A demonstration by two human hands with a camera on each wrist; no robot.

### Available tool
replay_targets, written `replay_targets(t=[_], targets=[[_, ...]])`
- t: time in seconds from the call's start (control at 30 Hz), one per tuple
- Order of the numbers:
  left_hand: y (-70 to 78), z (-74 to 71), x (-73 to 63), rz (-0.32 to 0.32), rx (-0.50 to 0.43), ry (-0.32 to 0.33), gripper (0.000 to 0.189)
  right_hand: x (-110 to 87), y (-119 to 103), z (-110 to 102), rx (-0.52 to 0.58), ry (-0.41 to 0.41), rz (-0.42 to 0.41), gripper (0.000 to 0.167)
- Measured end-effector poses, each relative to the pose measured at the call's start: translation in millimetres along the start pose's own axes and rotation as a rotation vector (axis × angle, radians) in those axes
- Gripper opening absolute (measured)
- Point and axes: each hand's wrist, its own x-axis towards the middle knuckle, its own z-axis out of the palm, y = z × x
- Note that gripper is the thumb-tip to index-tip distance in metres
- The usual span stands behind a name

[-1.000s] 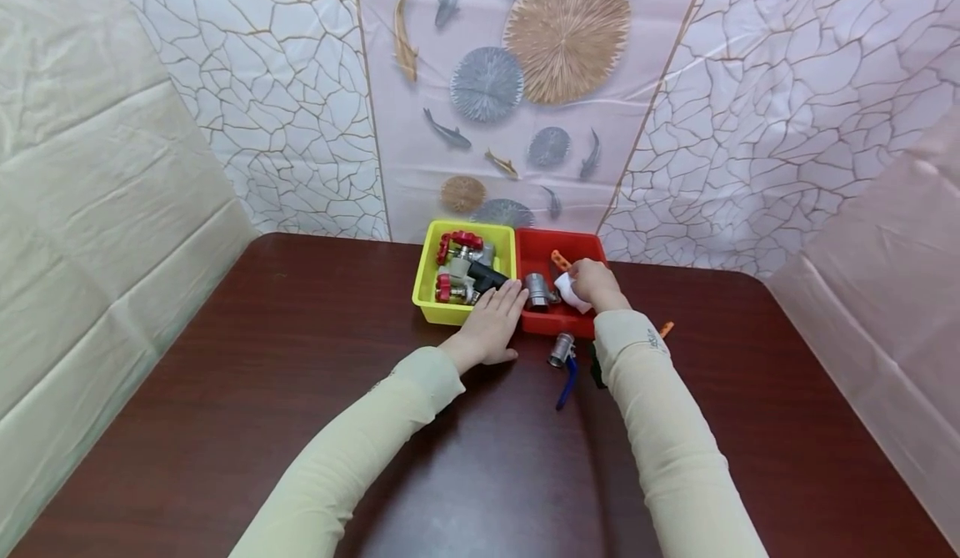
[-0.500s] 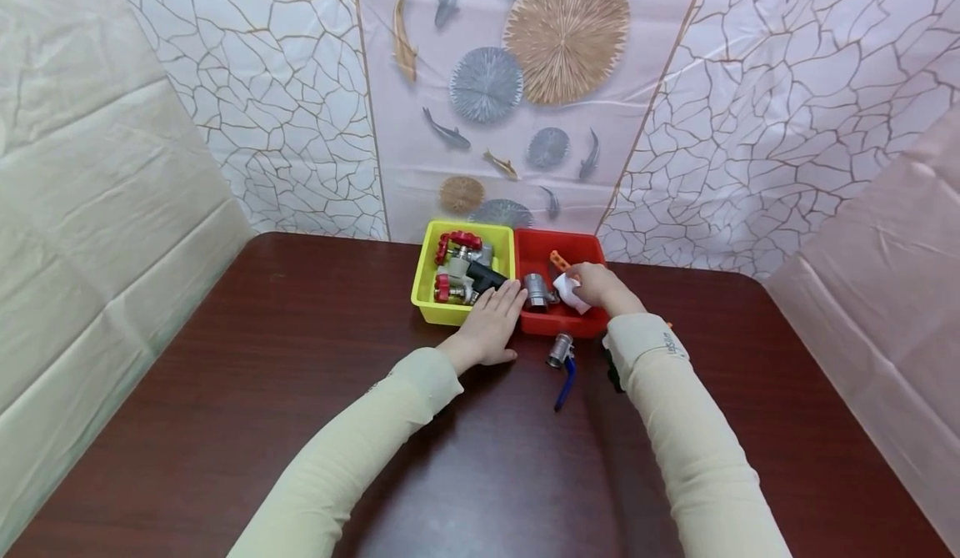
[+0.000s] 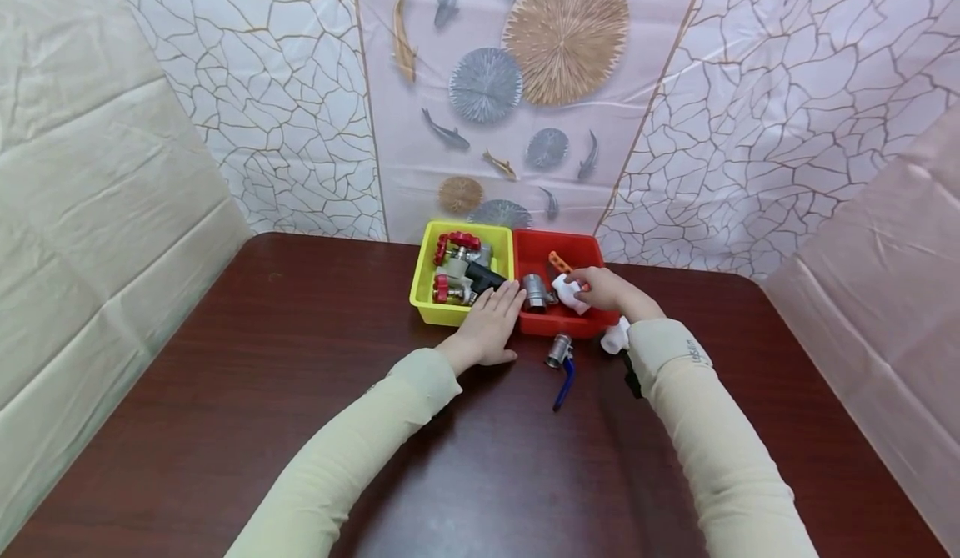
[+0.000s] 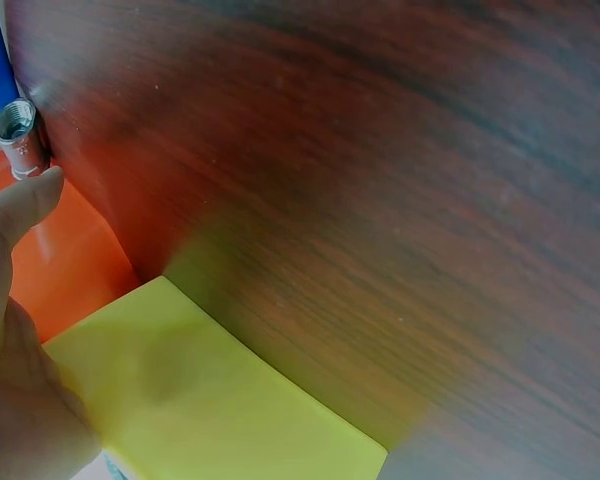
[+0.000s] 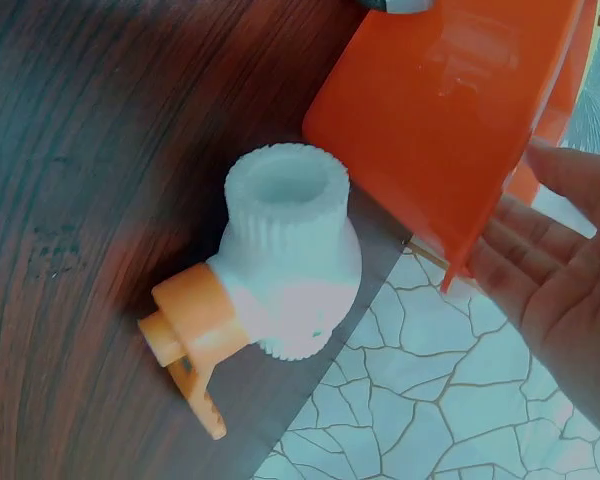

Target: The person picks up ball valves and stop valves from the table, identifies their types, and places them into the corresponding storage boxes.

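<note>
My right hand (image 3: 606,287) reaches over the right side of the red bin (image 3: 540,323). Its fingers pinch a white plastic valve (image 3: 567,293) lying inside, beside a metal valve (image 3: 534,291). An orange handle (image 3: 558,262) shows just behind. In the right wrist view, the bin wall hides the fingertips of the right hand (image 5: 570,260). With fingers stretched out, my left hand (image 3: 489,324) rests on the front rim of the yellow bin (image 3: 442,314), near where the bins meet. In the left wrist view its thumb (image 4: 30,205) points along the bins' front.
A metal ball valve with a blue lever (image 3: 565,384) lies before the red bin. Right of it is another white valve (image 5: 290,240) with an orange handle, near a black piece (image 3: 632,376). Red-handled valves (image 3: 461,241) fill the yellow bin. A patterned wall hanging stands behind.
My right wrist and forearm have swung right, uncovering the white valve on the table. The fingers stay at the valve in the red bin. My left hand has not moved.
</note>
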Motion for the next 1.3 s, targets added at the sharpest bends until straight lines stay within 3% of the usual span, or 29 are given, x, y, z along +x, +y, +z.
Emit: replay_targets(t=[0.2, 0.47, 0.63, 0.9, 1.07, 1.3], targets=[[0.3, 0.2, -0.3, -0.003, 0.006, 0.005, 0.100, -7.9, 3.4, -2.1, 0.062, 0.079, -0.044, 0.032], [1.2, -0.2, -0.3, -0.001, 0.008, 0.001, 0.101, -17.2, 9.9, -2.3, 0.116, 0.091, -0.050, 0.033], [0.8, 0.5, -0.2, -0.005, -0.003, -0.003, 0.101, -23.2, 11.2, -3.4, 0.193, 0.134, 0.010, 0.032], [1.4, 0.8, 0.8, 0.003, 0.000, 0.005, 0.101, -34.6, 18.7, -5.0, 0.461, 0.164, 0.124, 0.030], [1.4, 1.2, 0.8, -0.001, 0.002, 0.001, 0.101, -37.9, 21.7, -6.2, 0.528, 0.201, 0.150, 0.029], [2.2, 2.3, 0.3, 0.002, 0.014, 0.019, 0.101, -45.5, 21.9, -9.9, 0.617, 0.242, 0.267, 0.031]])
